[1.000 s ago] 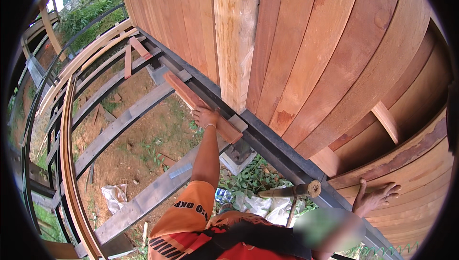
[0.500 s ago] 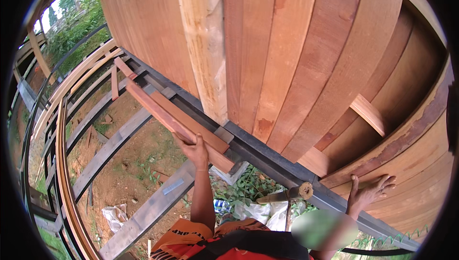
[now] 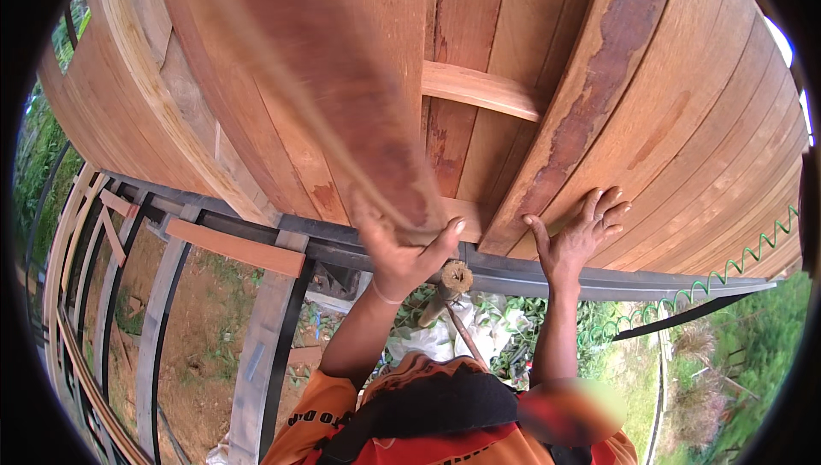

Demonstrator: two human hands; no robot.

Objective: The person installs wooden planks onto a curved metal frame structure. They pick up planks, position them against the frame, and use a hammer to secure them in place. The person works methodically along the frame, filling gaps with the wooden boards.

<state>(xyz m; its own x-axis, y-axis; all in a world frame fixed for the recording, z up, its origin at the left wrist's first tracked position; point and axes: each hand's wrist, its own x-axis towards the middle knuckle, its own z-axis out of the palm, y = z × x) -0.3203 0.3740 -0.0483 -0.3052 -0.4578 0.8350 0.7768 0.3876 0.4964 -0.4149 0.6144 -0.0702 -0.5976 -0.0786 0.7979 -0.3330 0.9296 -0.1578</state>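
Observation:
My left hand [image 3: 395, 251] is wrapped round the lower end of a loose wooden plank [image 3: 342, 89], thumb on one side and fingers on the other. The plank stands up in front of the board wall, smeared by motion; whether it touches the boards I cannot tell. Over to the right, my right hand [image 3: 571, 241] is open, its spread fingers resting on the wall boards [image 3: 658, 157]. Between the two hands is a gap in the outer boards, with a short wooden crosspiece [image 3: 483, 91] inside it. A board with a dark stained strip [image 3: 590, 97] borders that gap on the right.
A dark metal beam [image 3: 513, 284] runs along the wall's foot. A short reddish plank [image 3: 235, 247] lies across the joists [image 3: 162, 320] at left. A round pole end [image 3: 457, 276] juts up near my left hand. A green coiled hose [image 3: 727, 275] hangs at right.
My left hand has lifted the plank off the joists and carried it right, up against the wall area. The view has swung right; my right hand still rests on the boards.

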